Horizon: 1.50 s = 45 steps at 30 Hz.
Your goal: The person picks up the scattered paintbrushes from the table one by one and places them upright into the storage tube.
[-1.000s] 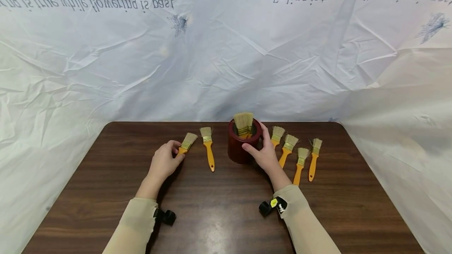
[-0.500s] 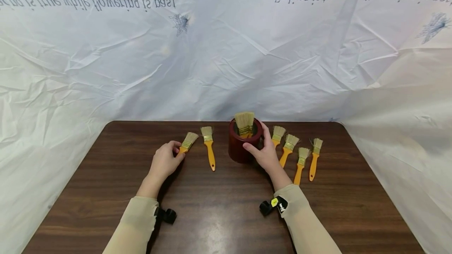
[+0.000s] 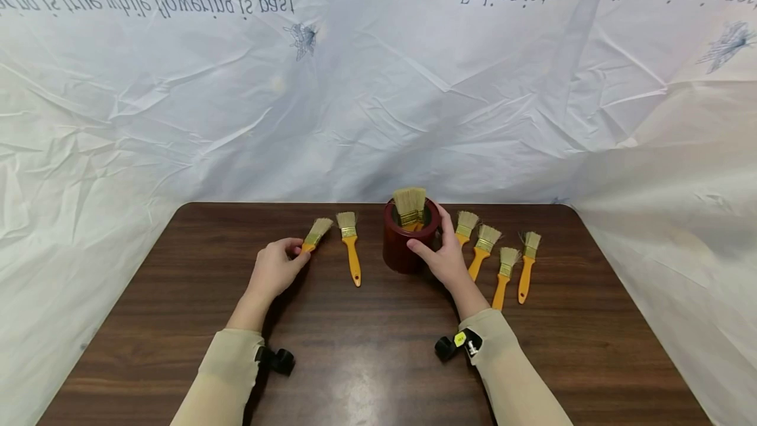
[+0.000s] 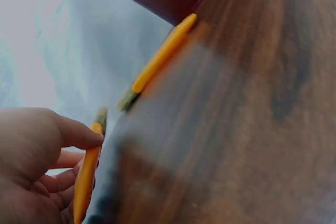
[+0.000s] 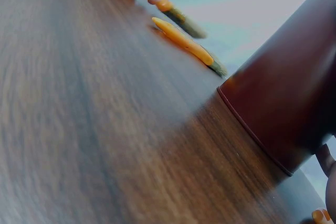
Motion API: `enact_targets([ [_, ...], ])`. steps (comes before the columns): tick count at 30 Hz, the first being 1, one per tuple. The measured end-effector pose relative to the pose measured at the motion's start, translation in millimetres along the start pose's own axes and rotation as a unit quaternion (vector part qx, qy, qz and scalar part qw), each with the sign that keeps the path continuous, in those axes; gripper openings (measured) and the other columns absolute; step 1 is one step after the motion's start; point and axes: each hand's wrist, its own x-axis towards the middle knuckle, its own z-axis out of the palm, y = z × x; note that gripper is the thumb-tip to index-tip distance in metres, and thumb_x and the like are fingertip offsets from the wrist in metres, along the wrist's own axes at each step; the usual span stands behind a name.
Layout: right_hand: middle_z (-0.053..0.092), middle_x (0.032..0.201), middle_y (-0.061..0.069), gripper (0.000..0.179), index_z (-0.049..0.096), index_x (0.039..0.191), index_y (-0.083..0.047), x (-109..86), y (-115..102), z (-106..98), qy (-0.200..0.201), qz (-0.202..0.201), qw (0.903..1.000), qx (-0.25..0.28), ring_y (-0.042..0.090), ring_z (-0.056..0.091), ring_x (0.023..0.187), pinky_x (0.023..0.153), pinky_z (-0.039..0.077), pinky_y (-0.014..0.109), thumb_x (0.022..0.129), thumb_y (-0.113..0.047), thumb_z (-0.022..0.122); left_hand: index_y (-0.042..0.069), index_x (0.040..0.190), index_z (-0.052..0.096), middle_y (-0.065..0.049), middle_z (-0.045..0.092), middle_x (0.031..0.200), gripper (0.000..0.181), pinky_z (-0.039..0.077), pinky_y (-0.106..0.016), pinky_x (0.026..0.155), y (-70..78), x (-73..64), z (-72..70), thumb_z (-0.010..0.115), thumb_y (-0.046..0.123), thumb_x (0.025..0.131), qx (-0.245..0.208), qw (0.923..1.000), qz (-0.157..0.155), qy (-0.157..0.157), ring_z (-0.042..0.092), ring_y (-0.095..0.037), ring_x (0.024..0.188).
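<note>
With thumb and fingers, my left hand [image 3: 275, 271] pinches a paintbrush [image 3: 318, 233] by its yellow handle, the pale bristles pointing up and away. In the right wrist view this held brush [image 5: 181, 20] looks raised off the table. My right hand [image 3: 443, 258] grips the right side of a dark red cylindrical brush pot [image 3: 399, 252], its thumb near the rim. Paintbrushes [image 3: 409, 202] stand bristles up inside the pot; their handles are mostly hidden. Another paintbrush [image 3: 351, 255] lies between the left hand and the pot. The left wrist view shows the pinched handle [image 4: 86, 182] from the side.
Several yellow-handled paintbrushes [image 3: 505, 271] lie to the right of the pot, some partly hidden by the right hand and forearm. The brown wooden table [image 3: 355, 347] ends at the back against a white wrinkled sheet [image 3: 355, 117] with printed lettering.
My left hand has drawn slightly up and left, and the paintbrush in it has tilted and lifted a little. The right hand and pot stay almost in place.
</note>
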Motion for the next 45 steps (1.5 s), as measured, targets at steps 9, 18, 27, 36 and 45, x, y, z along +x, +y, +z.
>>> enact_targets([
  [9, 0.050, 0.161, 0.007, 0.089, 0.033, 0.171, -0.031, -0.2, 0.1, -1.6, -0.001, -0.006, 1.0000, -0.006, 0.029, 0.051, 0.143, 0.119, 0.039, 0.064, 0.099, -0.036, 0.085, -0.003, 0.140, 0.071, -0.020, 0.073, 0.119, 0.038, 0.056, -0.017, 0.079, 19.5, 2.8, -4.0, 0.073, 0.013, 0.106, -0.259, 0.9644, -0.019, 0.052, 0.068, -0.011, 0.095],
  [18, 0.050, 0.160, 0.008, 0.089, 0.032, 0.171, -0.030, -0.7, 0.3, -0.9, -0.001, -0.004, 1.0000, -0.003, 0.031, 0.051, 0.143, 0.119, 0.038, 0.065, 0.099, -0.036, 0.085, -0.003, 0.141, 0.063, -0.008, 0.072, 0.116, 0.038, 0.057, -0.024, 0.079, 54.3, 0.7, -4.4, 0.071, -0.001, 0.105, -0.417, 0.9052, 0.016, 0.080, 0.070, -0.010, 0.094],
  [27, 0.050, 0.161, 0.008, 0.090, 0.032, 0.171, -0.030, -1.3, 0.8, 0.8, -0.003, -0.003, 1.0000, -0.002, 0.031, 0.051, 0.143, 0.119, 0.038, 0.064, 0.099, -0.040, 0.084, -0.005, 0.132, 0.064, -0.010, 0.073, 0.115, 0.029, 0.056, -0.026, 0.076, 125.2, 20.5, -10.3, 0.072, 0.000, 0.105, -0.464, 0.8731, 0.110, 0.100, 0.071, -0.015, 0.092],
  [36, 0.049, 0.161, 0.006, 0.091, 0.032, 0.171, -0.031, -0.2, 1.0, 0.6, -0.003, -0.007, 0.9999, -0.008, 0.030, 0.052, 0.143, 0.118, 0.039, 0.064, 0.098, -0.047, 0.084, -0.001, 0.128, 0.067, -0.017, 0.077, 0.113, 0.027, 0.062, -0.039, 0.084, 187.6, 38.8, 14.1, 0.074, 0.013, 0.107, -0.294, 0.9319, 0.204, 0.060, 0.075, -0.027, 0.097],
  [45, 0.049, 0.163, 0.005, 0.090, 0.032, 0.171, -0.030, -0.1, 0.9, -0.8, -0.001, -0.007, 0.9999, -0.011, 0.029, 0.053, 0.143, 0.118, 0.040, 0.062, 0.098, -0.045, 0.084, 0.004, 0.123, 0.073, -0.010, 0.078, 0.105, 0.025, 0.063, -0.038, 0.077, 201.4, 37.4, 43.7, 0.076, 0.021, 0.106, -0.168, 0.9590, 0.225, 0.036, 0.075, -0.021, 0.089],
])
